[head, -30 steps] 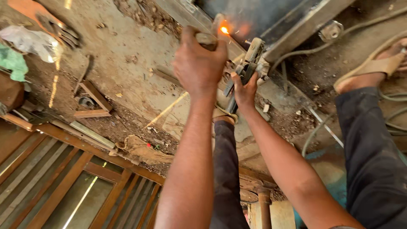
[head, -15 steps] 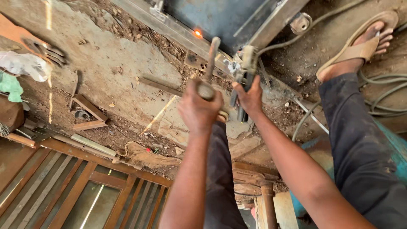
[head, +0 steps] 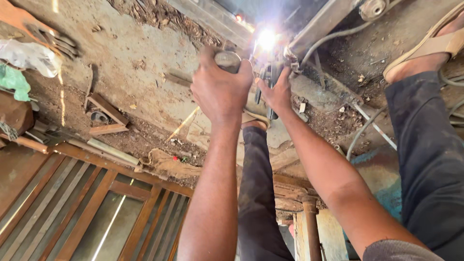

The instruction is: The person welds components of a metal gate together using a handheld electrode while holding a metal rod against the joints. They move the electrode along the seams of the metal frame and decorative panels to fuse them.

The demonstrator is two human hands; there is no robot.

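Rusty steel grille (head: 82,212) sits nearest us, well below both fists. We've 2 hands up: left hand (head: 223,89) w/ fingers clamped round a grey handle (head: 227,60), right hand (head: 278,92) w/ fingers wrapped on the electrode holder (head: 268,77). Just past the right fingertips, 1 bright arc (head: 267,39) on the metal frame (head: 319,24). Best we keep both grips firm, tip steady on the seam, eyes off the glare. 2 sandalled feet; the right foot (head: 430,48) lies farthest.

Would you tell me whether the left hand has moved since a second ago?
Yes. The left hand has drawn back from the metal frame, towards the person.
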